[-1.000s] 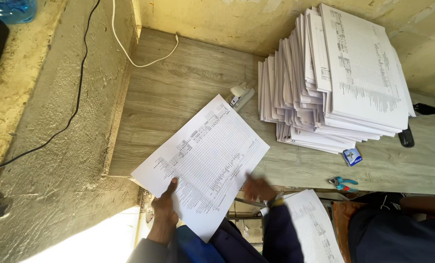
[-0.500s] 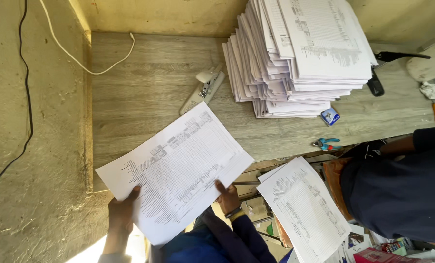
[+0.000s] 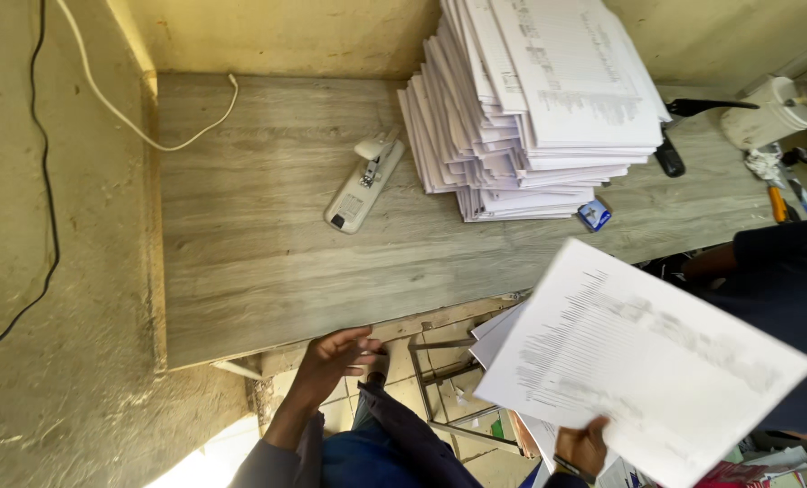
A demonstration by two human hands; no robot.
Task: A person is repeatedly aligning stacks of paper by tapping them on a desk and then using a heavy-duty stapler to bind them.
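now, by parts:
right hand (image 3: 584, 445): pinching printed sheet (image 3: 647, 361) at its near edge, off the tabletop (image 3: 259, 271)
left hand (image 3: 331, 357): loosely open, empty
sheet: probably light, floppy; support near a corner

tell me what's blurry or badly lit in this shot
Head view: the printed sheets held by the right hand are smeared by motion blur; the stapler and paper stack stay sharp; a bright overexposed patch sits at the bottom left.
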